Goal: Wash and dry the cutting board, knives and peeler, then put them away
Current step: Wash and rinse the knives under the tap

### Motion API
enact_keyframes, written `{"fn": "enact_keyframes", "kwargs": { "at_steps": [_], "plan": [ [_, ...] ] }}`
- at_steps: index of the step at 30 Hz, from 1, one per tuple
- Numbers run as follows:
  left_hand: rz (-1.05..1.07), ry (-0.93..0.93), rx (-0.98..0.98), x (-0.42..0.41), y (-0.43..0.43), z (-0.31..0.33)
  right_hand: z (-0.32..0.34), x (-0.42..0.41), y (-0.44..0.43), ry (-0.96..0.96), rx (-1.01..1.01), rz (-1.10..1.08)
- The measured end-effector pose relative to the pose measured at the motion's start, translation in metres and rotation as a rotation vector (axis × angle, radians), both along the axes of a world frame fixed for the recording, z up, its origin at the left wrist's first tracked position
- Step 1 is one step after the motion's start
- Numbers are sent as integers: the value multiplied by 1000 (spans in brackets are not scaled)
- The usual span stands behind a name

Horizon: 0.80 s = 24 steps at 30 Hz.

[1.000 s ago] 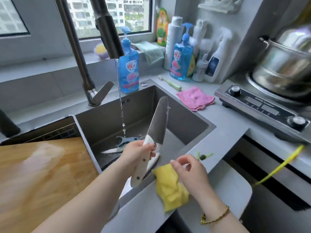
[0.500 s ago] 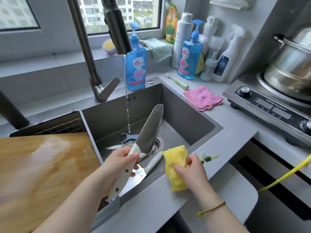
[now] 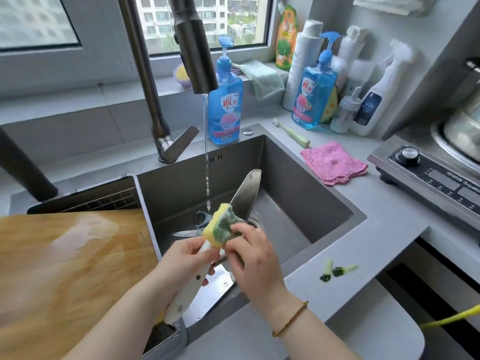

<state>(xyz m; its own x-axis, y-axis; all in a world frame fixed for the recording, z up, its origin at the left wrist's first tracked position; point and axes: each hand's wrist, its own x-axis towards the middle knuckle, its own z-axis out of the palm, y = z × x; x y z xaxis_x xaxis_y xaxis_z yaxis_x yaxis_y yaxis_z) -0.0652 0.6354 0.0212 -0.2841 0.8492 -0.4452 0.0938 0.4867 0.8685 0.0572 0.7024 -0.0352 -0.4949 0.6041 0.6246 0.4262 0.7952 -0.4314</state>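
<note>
Sponge [image 3: 220,226] pinched in my right hand [image 3: 253,258] against the knife [image 3: 245,193], my left hand [image 3: 181,263] gripping its white handle over the sink [image 3: 298,203].

- Centre: the left hand [image 3: 181,258] gripping the knife [image 3: 248,190] and the right hand [image 3: 252,255] holding the sponge [image 3: 220,228] fill the near side of the sink [image 3: 306,183].
- 12 o'clock: the faucet [image 3: 193,48] overhangs; its water stream [image 3: 206,152] falls just left of the blade.
- 9 o'clock: the cutting board [image 3: 65,268] blocks.
- 10 o'clock: a peeler [image 3: 202,219] and small knife [image 3: 185,233] lie on the floor.
- 3 o'clock: sink floor and counter [image 3: 384,229] are open.
- 1 o'clock: bottles [image 3: 315,94] crowd the corner.
</note>
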Motion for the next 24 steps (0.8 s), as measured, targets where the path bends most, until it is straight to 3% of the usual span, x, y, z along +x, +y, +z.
{"fn": "enact_keyframes", "kwargs": {
  "at_steps": [3, 6, 13, 18, 22, 24],
  "plan": [
    [-14, -30, -10, 1, 1, 2, 13, -3, 24, 133, -308, 13],
    [-46, -31, -31, 0, 2, 5, 29, -1, 58, 124, -532, -121],
    [-63, -58, -29, -5, 4, 10, 28, -9, 47, -80, -422, -79],
    [-66, -86, -35, -1, 6, 11, 42, -13, 85, 19, -553, -310],
    [-50, -80, -31, -8, 6, 11, 35, -20, 50, -67, -513, -98],
    [-52, -82, -30, -9, 5, 11, 35, -19, 62, -8, -573, -151]
  ]
}}
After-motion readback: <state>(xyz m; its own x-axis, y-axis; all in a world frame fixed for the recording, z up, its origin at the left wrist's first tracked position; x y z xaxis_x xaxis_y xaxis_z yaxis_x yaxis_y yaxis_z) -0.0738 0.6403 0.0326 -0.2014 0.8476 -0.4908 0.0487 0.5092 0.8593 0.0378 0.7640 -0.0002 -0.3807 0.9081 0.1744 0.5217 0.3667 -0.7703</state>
